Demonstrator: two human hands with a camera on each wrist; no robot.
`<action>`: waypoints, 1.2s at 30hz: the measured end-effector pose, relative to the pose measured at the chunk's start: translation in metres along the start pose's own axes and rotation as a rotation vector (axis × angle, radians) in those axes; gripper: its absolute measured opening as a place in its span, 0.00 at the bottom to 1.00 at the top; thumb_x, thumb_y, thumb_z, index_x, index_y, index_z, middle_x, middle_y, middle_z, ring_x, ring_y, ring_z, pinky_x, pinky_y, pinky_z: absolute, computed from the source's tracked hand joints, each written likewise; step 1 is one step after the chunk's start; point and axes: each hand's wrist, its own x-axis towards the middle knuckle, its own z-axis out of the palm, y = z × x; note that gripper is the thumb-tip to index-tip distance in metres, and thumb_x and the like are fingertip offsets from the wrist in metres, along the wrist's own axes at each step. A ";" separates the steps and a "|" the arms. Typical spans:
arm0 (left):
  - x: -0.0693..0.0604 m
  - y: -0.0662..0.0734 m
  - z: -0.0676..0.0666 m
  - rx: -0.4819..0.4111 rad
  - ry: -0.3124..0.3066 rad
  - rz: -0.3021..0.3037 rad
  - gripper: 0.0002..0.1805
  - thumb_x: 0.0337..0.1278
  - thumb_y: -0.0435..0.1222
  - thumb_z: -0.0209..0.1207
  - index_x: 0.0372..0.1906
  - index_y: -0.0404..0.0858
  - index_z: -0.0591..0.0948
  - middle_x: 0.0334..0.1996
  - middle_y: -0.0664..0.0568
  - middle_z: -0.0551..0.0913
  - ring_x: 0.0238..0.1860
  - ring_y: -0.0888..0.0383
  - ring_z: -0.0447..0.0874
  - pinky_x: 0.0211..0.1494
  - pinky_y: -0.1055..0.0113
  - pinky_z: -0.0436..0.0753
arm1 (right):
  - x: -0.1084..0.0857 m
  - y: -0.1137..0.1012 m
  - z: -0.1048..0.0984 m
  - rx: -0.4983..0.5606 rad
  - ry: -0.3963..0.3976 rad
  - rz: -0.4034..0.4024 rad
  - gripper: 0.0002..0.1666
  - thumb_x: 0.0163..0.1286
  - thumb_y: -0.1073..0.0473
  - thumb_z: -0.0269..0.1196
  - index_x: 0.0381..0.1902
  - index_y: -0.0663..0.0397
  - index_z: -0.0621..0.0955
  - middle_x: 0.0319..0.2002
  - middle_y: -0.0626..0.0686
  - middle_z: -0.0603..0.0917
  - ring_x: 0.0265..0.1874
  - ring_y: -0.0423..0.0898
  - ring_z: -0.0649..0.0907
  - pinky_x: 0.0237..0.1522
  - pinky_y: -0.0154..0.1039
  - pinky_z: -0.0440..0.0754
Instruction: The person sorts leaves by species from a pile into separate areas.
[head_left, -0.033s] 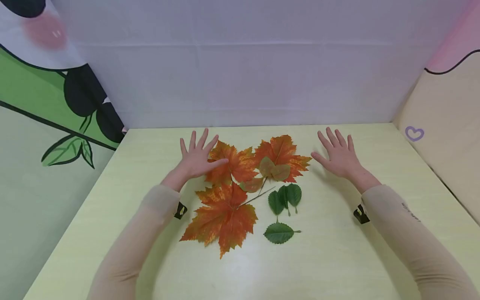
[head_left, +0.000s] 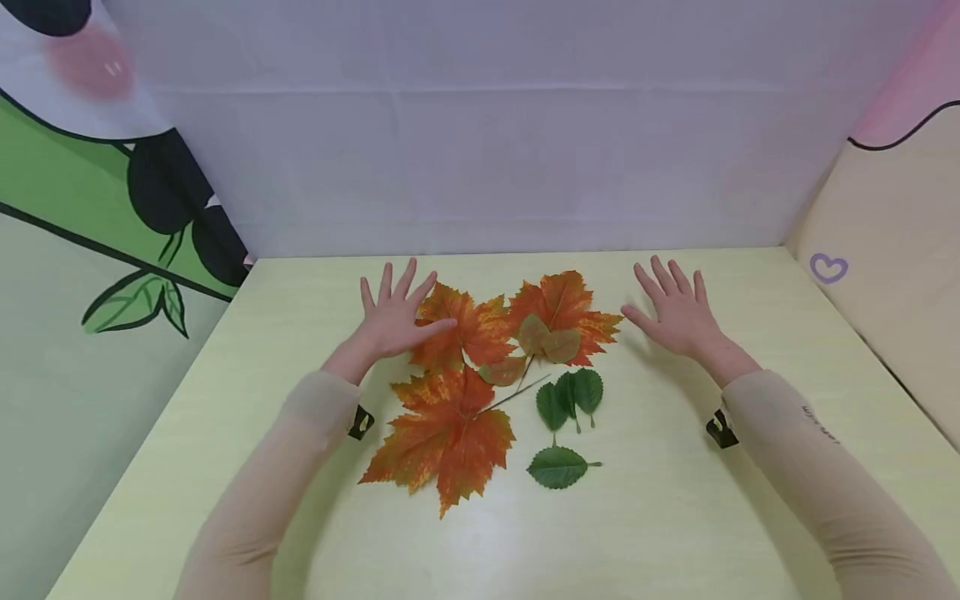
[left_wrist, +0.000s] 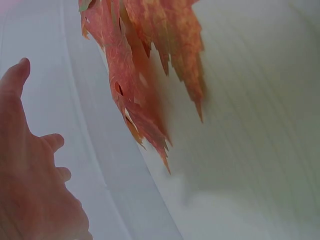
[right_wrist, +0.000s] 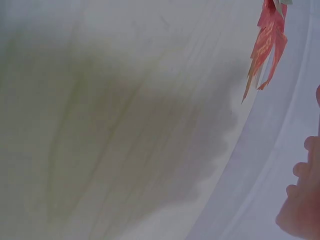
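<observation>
My left hand [head_left: 396, 322], fingers spread and holding nothing, hovers at the left of an orange maple leaf [head_left: 480, 329]; in the head view its thumb overlaps that leaf. Below lies a larger orange maple leaf [head_left: 450, 437] with a long thin stem. A third orange maple leaf [head_left: 562, 300] lies farther right, with small brownish-green leaves [head_left: 561, 344] over its lower part. My right hand [head_left: 681, 317] is raised to the right of this leaf, fingers spread, nothing held. The left wrist view shows leaf edges [left_wrist: 170, 45] beside the palm; the right wrist view shows a leaf tip [right_wrist: 267, 55].
Several small green leaves [head_left: 572, 396] lie on the pale table [head_left: 637, 533] right of the large maple leaf, one green leaf [head_left: 558, 467] nearer the front. A plain light cloth [head_left: 487, 167] hangs behind the table; printed cloth panels [head_left: 67, 400] flank it.
</observation>
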 end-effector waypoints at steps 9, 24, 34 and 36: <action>0.001 0.000 -0.005 -0.019 0.013 0.002 0.51 0.46 0.73 0.39 0.72 0.52 0.45 0.72 0.48 0.31 0.68 0.42 0.18 0.60 0.37 0.20 | 0.002 -0.005 -0.004 -0.004 0.014 -0.020 0.44 0.66 0.33 0.42 0.72 0.49 0.48 0.71 0.60 0.44 0.69 0.60 0.42 0.64 0.62 0.32; -0.007 -0.002 0.001 -0.172 -0.021 0.025 0.47 0.52 0.63 0.51 0.70 0.40 0.53 0.71 0.41 0.47 0.68 0.40 0.50 0.66 0.42 0.53 | -0.014 -0.028 0.004 0.106 -0.011 -0.121 0.31 0.66 0.46 0.55 0.61 0.58 0.69 0.61 0.63 0.68 0.60 0.62 0.67 0.61 0.60 0.57; -0.012 -0.004 0.016 -0.463 0.011 -0.128 0.38 0.56 0.52 0.54 0.66 0.34 0.60 0.64 0.40 0.62 0.61 0.43 0.64 0.60 0.49 0.66 | -0.034 -0.050 0.015 0.300 -0.168 -0.102 0.21 0.65 0.50 0.57 0.48 0.61 0.77 0.39 0.56 0.82 0.38 0.50 0.80 0.39 0.45 0.77; -0.013 -0.004 0.018 -0.504 0.014 -0.167 0.37 0.57 0.50 0.54 0.65 0.33 0.61 0.63 0.38 0.63 0.60 0.42 0.65 0.60 0.49 0.67 | -0.036 -0.055 0.016 0.321 -0.190 -0.101 0.21 0.64 0.49 0.58 0.46 0.60 0.77 0.35 0.53 0.81 0.34 0.46 0.80 0.36 0.41 0.77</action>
